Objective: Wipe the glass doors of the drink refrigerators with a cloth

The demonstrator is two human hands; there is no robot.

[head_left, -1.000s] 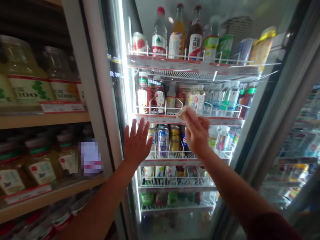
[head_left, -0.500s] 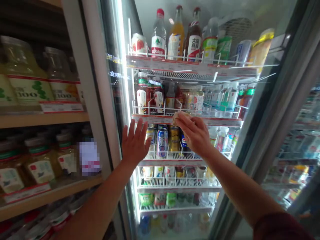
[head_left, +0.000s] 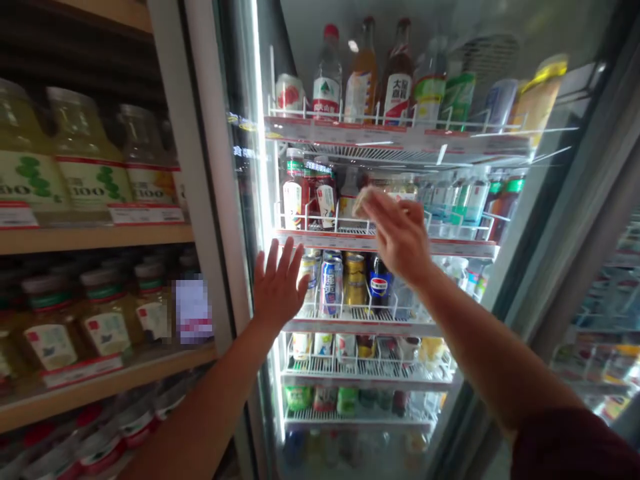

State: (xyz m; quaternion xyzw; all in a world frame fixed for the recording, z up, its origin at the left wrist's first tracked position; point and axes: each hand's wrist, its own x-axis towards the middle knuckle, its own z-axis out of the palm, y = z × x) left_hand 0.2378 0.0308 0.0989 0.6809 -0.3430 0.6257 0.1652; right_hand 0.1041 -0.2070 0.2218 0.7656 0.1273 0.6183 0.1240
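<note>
My right hand (head_left: 404,233) is closed on a small pale cloth (head_left: 362,201), its fingers stretched over it. The cloth is up at the glass door (head_left: 505,293) of a lit drinks cooler, in front of the second shelf. My left hand (head_left: 280,283) has its fingers spread and holds nothing. It rests at the left part of the glass, before the canned drinks; whether the palm touches is hidden. Behind the glass are a blue can (head_left: 331,283), a gold can (head_left: 355,280) and a dark Pepsi bottle (head_left: 380,283).
Wire cooler shelves with red-and-white price strips (head_left: 325,240) carry bottles and cans. To the left, a wooden shelf (head_left: 100,235) bears juice bottles (head_left: 90,153). A metal door frame (head_left: 565,220) runs down the right, with more stocked shelving beyond.
My right hand has moved the cloth upward, from the second shelf's price strip to the bottles above it. My left hand stays at nearly the same place on the door. The view has shifted slightly.
</note>
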